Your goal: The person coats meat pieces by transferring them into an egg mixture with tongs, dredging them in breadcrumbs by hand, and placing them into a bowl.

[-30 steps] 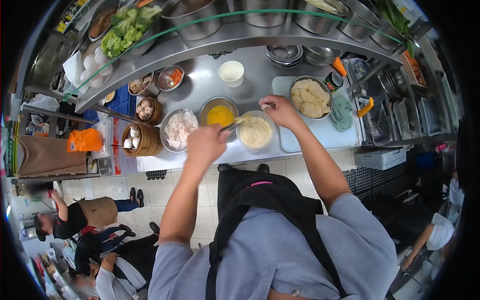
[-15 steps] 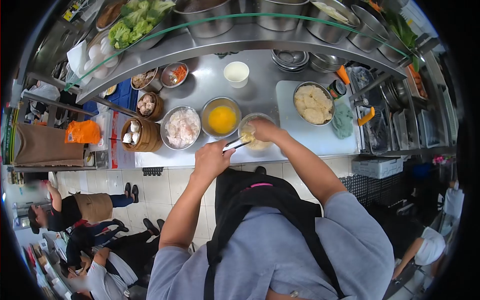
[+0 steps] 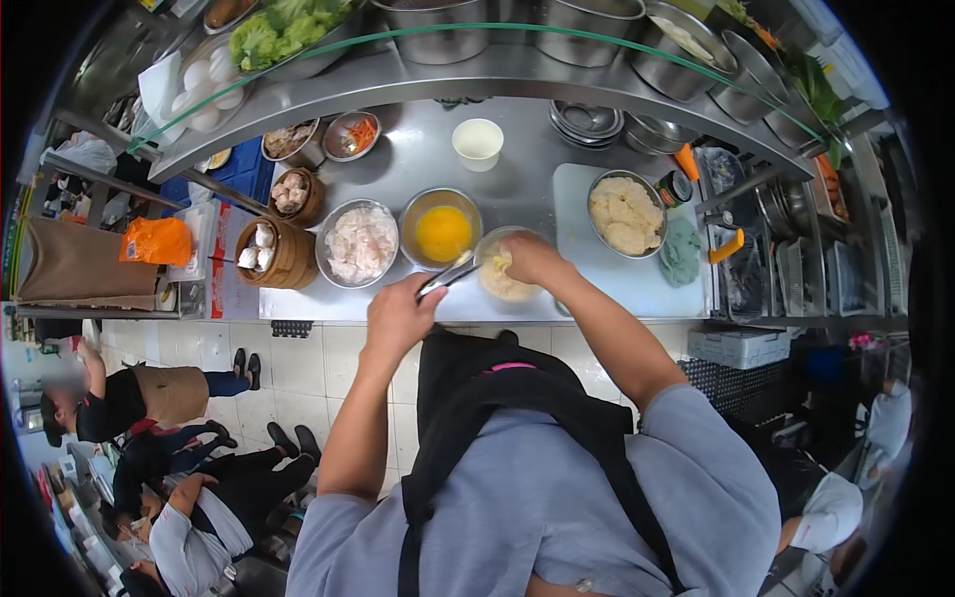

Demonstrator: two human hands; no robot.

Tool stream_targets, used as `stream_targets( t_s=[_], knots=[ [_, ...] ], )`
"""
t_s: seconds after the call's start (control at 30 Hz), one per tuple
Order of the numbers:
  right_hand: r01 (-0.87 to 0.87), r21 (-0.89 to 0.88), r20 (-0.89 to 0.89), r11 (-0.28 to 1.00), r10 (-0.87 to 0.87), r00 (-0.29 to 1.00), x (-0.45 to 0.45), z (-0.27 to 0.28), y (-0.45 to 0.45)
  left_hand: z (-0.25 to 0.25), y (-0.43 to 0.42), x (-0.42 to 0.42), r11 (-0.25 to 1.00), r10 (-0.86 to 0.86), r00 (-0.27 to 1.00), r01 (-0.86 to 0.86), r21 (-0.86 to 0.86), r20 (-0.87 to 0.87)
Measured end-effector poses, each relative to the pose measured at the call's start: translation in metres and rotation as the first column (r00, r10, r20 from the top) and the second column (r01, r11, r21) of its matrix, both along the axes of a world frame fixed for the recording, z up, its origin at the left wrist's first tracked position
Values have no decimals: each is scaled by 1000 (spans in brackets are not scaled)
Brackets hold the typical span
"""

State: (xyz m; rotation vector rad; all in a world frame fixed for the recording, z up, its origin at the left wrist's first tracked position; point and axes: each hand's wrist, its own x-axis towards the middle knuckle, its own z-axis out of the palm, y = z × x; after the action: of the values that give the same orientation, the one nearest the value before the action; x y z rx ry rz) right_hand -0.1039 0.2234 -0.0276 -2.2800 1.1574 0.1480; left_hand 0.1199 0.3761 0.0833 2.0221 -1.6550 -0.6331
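Note:
My left hand (image 3: 399, 314) is closed round metal tongs (image 3: 448, 276), whose tips lie near the rims of two bowls. One is a steel bowl of beaten egg (image 3: 444, 233); the other is a clear bowl of pale crumbs (image 3: 505, 287). My right hand (image 3: 530, 259) reaches into the crumbs with its fingers bent together, beside a yellowish wet piece (image 3: 499, 264). What the fingertips grip is hidden. A steel bowl of pale raw pieces (image 3: 359, 243) stands left of the egg. On a white board (image 3: 579, 281) sits a bowl of crumbed pieces (image 3: 627, 215).
Bamboo steamers (image 3: 288, 261) stand at the left, and a white cup (image 3: 477, 145) is behind the egg bowl. A green cloth (image 3: 680, 251) lies on the board's right side. A steel shelf (image 3: 477, 75) spans the back. Several people are beyond the counter at lower left and right.
My right hand has come down from beside the crumb bowl into it. The tongs have left the crumbs and drawn back toward the egg bowl. The yellowish piece now lies in the crumbs.

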Motion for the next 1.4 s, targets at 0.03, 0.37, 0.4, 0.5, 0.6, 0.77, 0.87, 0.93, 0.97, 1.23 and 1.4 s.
stream_targets(
  t_s=[0.03, 0.37, 0.4, 0.5, 0.6, 0.77, 0.87, 0.93, 0.97, 1.23, 1.4],
  knots=[
    [3, 0, -7, 1000, -3, 1000, -3, -2, 3, 0, 1, 4, 1000, -3, 1000, 3, 0, -7],
    [98, -153, 128, 983, -79, 989, -5, -1, 11, 0, 6, 17, 988, 144, 982, -136, 68, -125],
    [117, -264, 174, 958, -72, 982, -5, 0, 16, -1, 7, 19, 988, 146, 981, -139, 60, -126],
    [-120, -223, -30, 967, 116, 993, -17, -7, 32, -1, 10, 23, 987, 159, 980, -155, 42, -122],
    [-65, -24, 121, 998, 68, 990, -27, 7, 16, -1, 13, 30, 985, 171, 977, -168, 38, -125],
    [56, 76, 110, 996, -64, 992, -8, -7, 13, -8, 16, 34, 983, 183, 970, -179, 37, -158],
    [67, 64, 76, 996, -71, 995, -4, -16, 23, -6, 15, 31, 981, 195, 961, -193, 30, -194],
    [49, 15, 73, 999, -50, 996, -2, -23, 24, -7, 15, 31, 981, 192, 961, -191, 22, -200],
    [17, 35, 20, 999, -18, 1000, -1, -26, 21, -7, 14, 30, 982, 187, 960, -188, 14, -207],
    [142, -140, -7, 980, -144, 990, 4, 5, 17, -8, 13, 32, 983, 184, 963, -184, 19, -196],
    [104, 101, -42, 989, -100, 994, 12, -38, 18, -9, 11, 29, 984, 176, 962, -175, 23, -208]
  ],
)
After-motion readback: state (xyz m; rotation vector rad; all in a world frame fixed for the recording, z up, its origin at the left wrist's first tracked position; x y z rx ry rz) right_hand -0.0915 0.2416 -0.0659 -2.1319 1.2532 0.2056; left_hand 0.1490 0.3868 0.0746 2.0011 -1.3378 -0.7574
